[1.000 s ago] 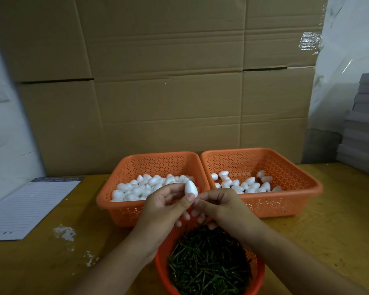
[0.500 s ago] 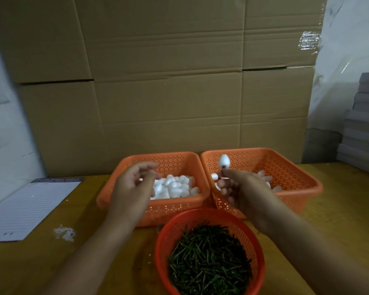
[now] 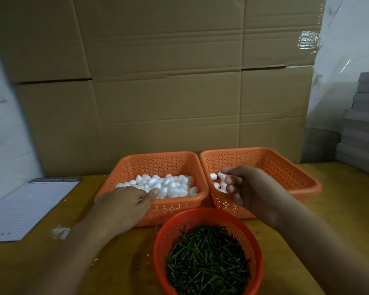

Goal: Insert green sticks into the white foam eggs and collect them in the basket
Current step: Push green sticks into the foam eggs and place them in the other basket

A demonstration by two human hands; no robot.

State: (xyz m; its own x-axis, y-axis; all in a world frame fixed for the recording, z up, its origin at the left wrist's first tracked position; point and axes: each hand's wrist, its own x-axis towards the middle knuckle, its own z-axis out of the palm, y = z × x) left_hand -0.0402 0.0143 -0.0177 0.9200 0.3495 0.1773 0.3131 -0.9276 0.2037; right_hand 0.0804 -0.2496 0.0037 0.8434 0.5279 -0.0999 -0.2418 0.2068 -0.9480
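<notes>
Reaching into the left basket (image 3: 158,211), the left hand (image 3: 124,206) lies palm down over its near wall, fingers extended onto the loose white foam eggs (image 3: 168,184); whether any fingertip has closed on an egg is hidden under the hand. That basket looks like the supply, heaped toward its near side so eggs sit within a short reach.

The right hand (image 3: 249,192) hovers over the near-left corner of the right basket (image 3: 285,167), fingers loosely curled and gripping nothing I can make out. A few finished eggs (image 3: 214,177) lie in that corner just beyond the fingertips, so this basket appears to be the collecting one, and the hand's pose suits a drop just made.

A round red basket (image 3: 207,218) of green sticks (image 3: 207,265) sits at the near edge of the bench (image 3: 339,209), between the 2 forearms and just in front of both square baskets, probably so either hand can dip into it without crossing the other.

The 2 square baskets stand side by side, rims touching or nearly so, backed by a cardboard wall (image 3: 158,103) close behind, so the far side is shut in. Open bench lies right of the right basket. To the left, a lined sheet (image 3: 28,209) lies well apart from the baskets, near the left edge, with white crumbs (image 3: 60,232) between.
</notes>
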